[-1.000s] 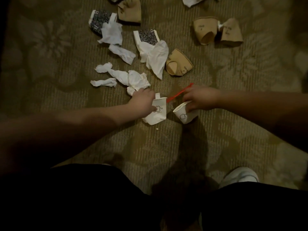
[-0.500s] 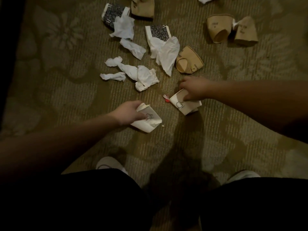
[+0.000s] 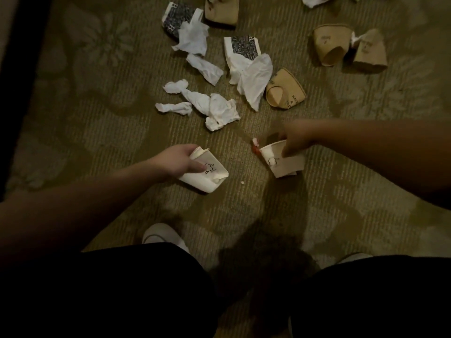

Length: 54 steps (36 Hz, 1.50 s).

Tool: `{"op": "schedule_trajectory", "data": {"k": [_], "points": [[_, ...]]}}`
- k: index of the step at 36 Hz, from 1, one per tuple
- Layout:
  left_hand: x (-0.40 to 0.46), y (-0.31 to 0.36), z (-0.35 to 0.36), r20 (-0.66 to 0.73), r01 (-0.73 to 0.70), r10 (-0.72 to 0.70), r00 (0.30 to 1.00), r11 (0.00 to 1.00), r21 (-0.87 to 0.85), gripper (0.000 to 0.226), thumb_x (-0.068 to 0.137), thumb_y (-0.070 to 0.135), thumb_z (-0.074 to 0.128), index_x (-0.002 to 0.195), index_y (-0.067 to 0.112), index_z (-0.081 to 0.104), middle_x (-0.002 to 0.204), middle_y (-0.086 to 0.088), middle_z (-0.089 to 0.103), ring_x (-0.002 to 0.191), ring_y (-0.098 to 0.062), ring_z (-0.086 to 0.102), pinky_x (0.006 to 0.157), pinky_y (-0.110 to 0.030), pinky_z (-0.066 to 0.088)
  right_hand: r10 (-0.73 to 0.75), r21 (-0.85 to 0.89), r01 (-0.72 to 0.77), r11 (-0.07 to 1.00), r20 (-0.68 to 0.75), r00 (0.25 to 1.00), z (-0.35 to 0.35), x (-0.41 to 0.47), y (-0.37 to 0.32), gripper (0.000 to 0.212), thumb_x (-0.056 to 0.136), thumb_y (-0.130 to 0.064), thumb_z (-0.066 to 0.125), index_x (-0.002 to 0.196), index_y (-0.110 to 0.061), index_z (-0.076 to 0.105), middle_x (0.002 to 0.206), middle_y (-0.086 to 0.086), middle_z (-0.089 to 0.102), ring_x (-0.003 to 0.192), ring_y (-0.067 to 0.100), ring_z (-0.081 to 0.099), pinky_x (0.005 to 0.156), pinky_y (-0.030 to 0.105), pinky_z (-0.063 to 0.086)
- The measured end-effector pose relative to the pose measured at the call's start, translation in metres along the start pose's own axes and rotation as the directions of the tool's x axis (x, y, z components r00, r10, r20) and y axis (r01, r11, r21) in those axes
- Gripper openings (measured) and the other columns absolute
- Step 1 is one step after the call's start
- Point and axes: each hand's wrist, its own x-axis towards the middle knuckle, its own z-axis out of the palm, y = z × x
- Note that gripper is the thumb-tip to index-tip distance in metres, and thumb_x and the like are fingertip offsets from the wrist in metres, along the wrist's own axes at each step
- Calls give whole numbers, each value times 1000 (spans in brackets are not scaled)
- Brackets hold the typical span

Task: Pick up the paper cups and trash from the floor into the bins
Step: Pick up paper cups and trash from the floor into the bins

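My left hand [image 3: 177,161] grips a crushed white paper cup [image 3: 207,175] above the carpet. My right hand [image 3: 296,140] holds a second white paper cup [image 3: 285,164] by its rim, with a small red and white scrap [image 3: 255,146] sticking out beside the rim. Farther out on the carpet lie crumpled white tissues [image 3: 210,106], two black-patterned cups [image 3: 180,18] [image 3: 242,47], and several crushed brown paper cups [image 3: 284,90] [image 3: 329,43] [image 3: 369,50]. No bin is in view.
A patterned olive carpet [image 3: 97,118] covers the floor. My two white shoes [image 3: 163,235] [image 3: 353,257] and dark trouser legs fill the bottom of the view. A dark edge [image 3: 14,69] runs down the left side. A tiny white crumb [image 3: 242,182] lies between the cups.
Both hands have lifted their white cups off the carpet and drawn them toward me and apart. The red stick that pointed out from my right hand now shows only as a small red tip.
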Motion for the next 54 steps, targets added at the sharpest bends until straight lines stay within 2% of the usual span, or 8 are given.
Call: {"op": "schedule_trajectory", "data": {"k": [9, 18, 23, 30, 35, 41, 47, 54], "points": [[-1, 13, -2, 49, -8, 10, 999, 999, -39, 26, 84, 24, 76, 107, 30, 66, 98, 6, 72, 91, -14, 68, 69, -30, 48, -120, 54, 118, 992, 37, 992, 8, -24, 30, 43, 91, -41, 67, 129, -23, 59, 112, -4, 60, 98, 16, 54, 79, 31, 39], [9, 33, -18, -55, -46, 49, 997, 997, 64, 37, 81, 26, 79, 115, 26, 61, 101, 8, 64, 96, -14, 62, 68, -28, 44, -175, 100, 183, 978, -83, 981, 1, -30, 25, 26, 92, -37, 67, 115, -28, 62, 102, -6, 62, 92, 12, 57, 77, 33, 48], [34, 43, -36, -166, -161, 226, 960, 929, 333, 69, 79, 38, 80, 139, 16, 53, 145, 2, 37, 131, -19, 41, 107, -33, 36, -158, 125, 180, 976, -167, 973, -5, -32, 24, 24, 92, -33, 67, 115, -28, 63, 109, -1, 64, 99, 18, 59, 88, 42, 51], [73, 64, -42, -170, -163, 290, 942, 837, 522, 63, 78, 45, 79, 131, 17, 59, 162, -7, 17, 143, -32, 25, 116, -44, 30, -157, 149, 190, 970, -208, 965, -2, -35, 25, 15, 93, -29, 66, 107, -28, 63, 102, -4, 63, 96, 16, 58, 84, 40, 51], [87, 77, -35, -185, -124, 269, 945, 820, 558, 54, 85, 44, 71, 129, 16, 57, 137, -13, 46, 128, -35, 42, 101, -40, 37, -161, 160, 198, 967, -215, 963, 5, -39, 26, 13, 93, -29, 66, 107, -29, 64, 100, -7, 63, 95, 13, 58, 84, 38, 51], [87, 78, -31, -231, -90, 245, 942, 844, 528, 52, 88, 40, 68, 131, 16, 54, 133, -15, 53, 128, -36, 42, 100, -40, 37, -157, 171, 192, 966, -199, 967, 11, -43, 28, 14, 93, -28, 66, 107, -30, 63, 101, -8, 62, 96, 12, 58, 87, 40, 52], [74, 74, -27, -260, -137, 265, 928, 895, 424, 43, 88, 36, 69, 125, 16, 57, 117, -8, 64, 110, -26, 58, 74, -29, 38, -114, 190, 149, 970, -181, 977, 9, -47, 23, 18, 95, -30, 63, 112, -32, 60, 105, -6, 63, 97, 13, 58, 85, 37, 51], [51, 49, -18, -306, -198, 278, 911, 943, 268, 45, 89, 23, 69, 129, 14, 50, 124, -9, 62, 115, -26, 57, 80, -28, 38, -117, 169, 155, 973, -213, 970, 6, -45, 15, 22, 93, -33, 66, 115, -28, 64, 107, -3, 65, 96, 15, 59, 86, 41, 52]]}}
